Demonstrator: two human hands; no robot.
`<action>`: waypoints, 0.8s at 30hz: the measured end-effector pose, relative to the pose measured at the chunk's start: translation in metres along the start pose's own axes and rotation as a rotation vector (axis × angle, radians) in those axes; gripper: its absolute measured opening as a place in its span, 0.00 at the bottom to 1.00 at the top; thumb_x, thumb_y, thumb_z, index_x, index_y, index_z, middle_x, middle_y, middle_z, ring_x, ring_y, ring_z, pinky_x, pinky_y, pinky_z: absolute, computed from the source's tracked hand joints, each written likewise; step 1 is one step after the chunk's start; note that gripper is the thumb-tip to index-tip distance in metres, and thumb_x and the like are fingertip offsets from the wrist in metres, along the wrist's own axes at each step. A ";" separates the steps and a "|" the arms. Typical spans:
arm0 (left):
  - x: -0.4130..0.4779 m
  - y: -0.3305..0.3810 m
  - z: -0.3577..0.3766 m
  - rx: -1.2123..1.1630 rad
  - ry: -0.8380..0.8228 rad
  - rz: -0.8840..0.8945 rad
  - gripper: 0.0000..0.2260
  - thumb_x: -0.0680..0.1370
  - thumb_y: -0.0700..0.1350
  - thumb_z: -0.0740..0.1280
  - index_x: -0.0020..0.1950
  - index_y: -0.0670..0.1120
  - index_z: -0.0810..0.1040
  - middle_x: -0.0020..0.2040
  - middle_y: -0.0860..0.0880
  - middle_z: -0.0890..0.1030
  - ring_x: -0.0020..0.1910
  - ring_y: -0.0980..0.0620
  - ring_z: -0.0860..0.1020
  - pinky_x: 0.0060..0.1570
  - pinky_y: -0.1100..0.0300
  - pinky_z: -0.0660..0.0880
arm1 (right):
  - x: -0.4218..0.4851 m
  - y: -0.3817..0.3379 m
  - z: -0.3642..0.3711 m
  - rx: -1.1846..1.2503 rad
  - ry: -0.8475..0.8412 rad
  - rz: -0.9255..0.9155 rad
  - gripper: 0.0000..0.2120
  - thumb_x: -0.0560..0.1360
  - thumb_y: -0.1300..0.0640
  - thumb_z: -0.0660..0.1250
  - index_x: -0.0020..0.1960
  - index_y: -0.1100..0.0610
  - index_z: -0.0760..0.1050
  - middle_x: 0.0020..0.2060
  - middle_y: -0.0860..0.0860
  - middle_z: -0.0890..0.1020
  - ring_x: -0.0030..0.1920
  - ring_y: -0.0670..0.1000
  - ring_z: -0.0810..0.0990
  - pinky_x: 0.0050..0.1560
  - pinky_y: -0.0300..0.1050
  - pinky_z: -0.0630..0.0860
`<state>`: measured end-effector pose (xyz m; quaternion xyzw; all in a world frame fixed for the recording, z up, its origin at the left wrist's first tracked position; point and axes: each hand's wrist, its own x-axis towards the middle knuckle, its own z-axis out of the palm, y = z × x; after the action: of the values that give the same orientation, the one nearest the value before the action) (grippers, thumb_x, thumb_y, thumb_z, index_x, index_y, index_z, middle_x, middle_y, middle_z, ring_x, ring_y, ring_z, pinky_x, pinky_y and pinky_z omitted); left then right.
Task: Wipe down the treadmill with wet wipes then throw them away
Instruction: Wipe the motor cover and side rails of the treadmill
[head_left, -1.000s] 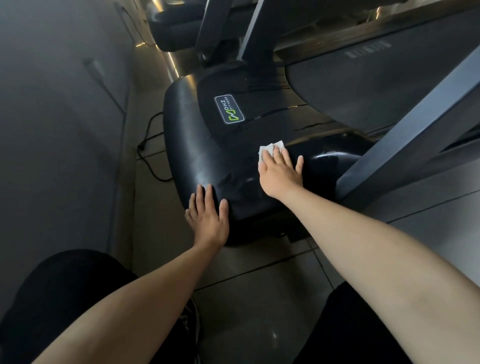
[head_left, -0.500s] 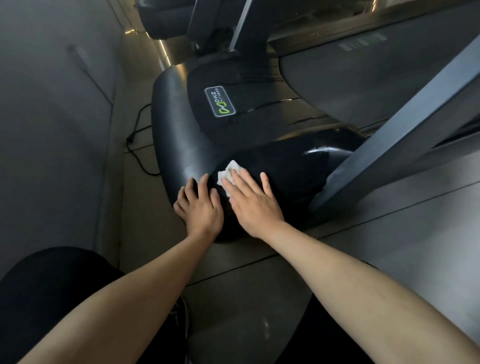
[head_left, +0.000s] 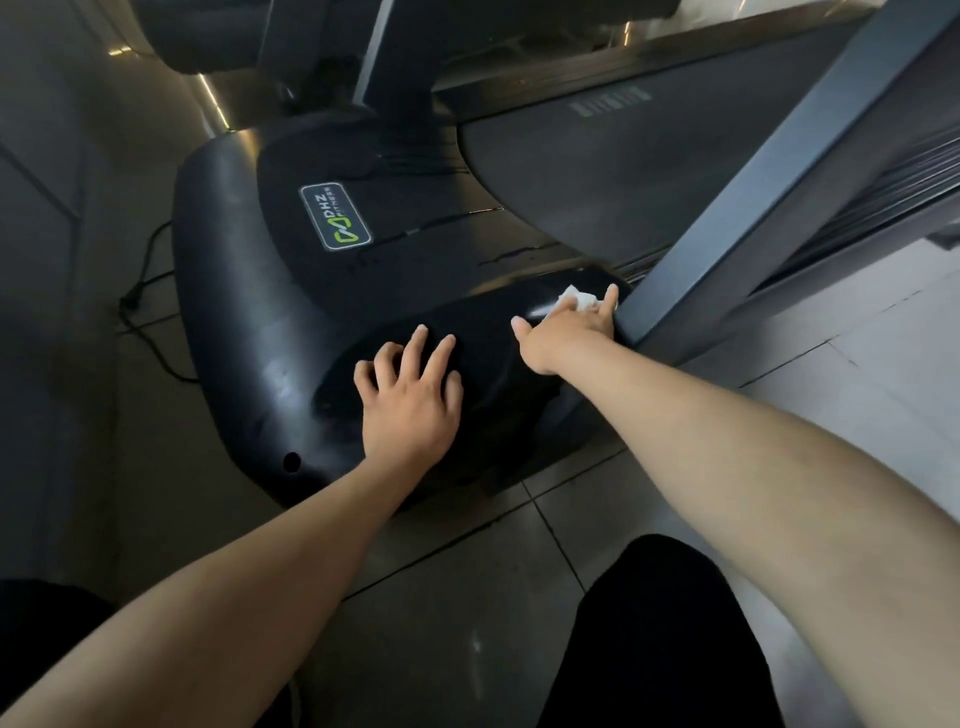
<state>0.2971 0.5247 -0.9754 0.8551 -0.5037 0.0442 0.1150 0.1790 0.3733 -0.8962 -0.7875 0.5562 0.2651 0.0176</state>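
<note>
The black treadmill motor cover (head_left: 244, 291) fills the middle of the view, with a green-and-white logo badge (head_left: 335, 216) on top. My right hand (head_left: 569, 325) presses a white wet wipe (head_left: 576, 299) flat on the glossy side housing, right beside the grey upright post (head_left: 769, 208). Most of the wipe is hidden under my fingers. My left hand (head_left: 410, 397) rests on the same housing nearer to me, fingers spread and holding nothing.
The grey running belt (head_left: 649, 171) stretches away at upper right. A black power cable (head_left: 143, 306) trails over the tiled floor (head_left: 457, 597) left of the treadmill. Another machine's base (head_left: 208, 36) stands at top left. My dark-clad legs are at the bottom.
My right hand has slid the wipe from beside my left hand along the housing to the right, up to the upright post. My left hand has stayed on the housing.
</note>
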 end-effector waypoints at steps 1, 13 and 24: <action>0.000 -0.001 0.002 0.006 0.016 0.007 0.22 0.83 0.57 0.52 0.77 0.58 0.65 0.79 0.50 0.65 0.73 0.42 0.62 0.71 0.41 0.51 | 0.001 0.001 -0.007 -0.014 -0.023 -0.012 0.32 0.85 0.41 0.37 0.82 0.60 0.50 0.74 0.64 0.67 0.78 0.65 0.57 0.76 0.68 0.36; 0.000 0.005 0.003 -0.010 0.018 -0.030 0.22 0.83 0.57 0.54 0.77 0.56 0.67 0.79 0.49 0.66 0.74 0.43 0.61 0.73 0.42 0.53 | -0.055 -0.053 0.034 -0.030 0.285 -0.276 0.23 0.85 0.49 0.48 0.75 0.58 0.67 0.70 0.61 0.70 0.68 0.65 0.69 0.71 0.66 0.57; -0.001 0.002 0.002 0.026 0.013 0.013 0.24 0.82 0.57 0.49 0.77 0.55 0.65 0.79 0.48 0.65 0.74 0.43 0.62 0.72 0.43 0.54 | -0.007 -0.023 0.047 0.363 0.269 -0.184 0.33 0.82 0.56 0.57 0.82 0.56 0.44 0.80 0.64 0.47 0.80 0.65 0.46 0.79 0.57 0.50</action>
<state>0.2948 0.5236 -0.9771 0.8530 -0.5077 0.0571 0.1066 0.1788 0.4035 -0.9398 -0.8470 0.5179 0.0507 0.1087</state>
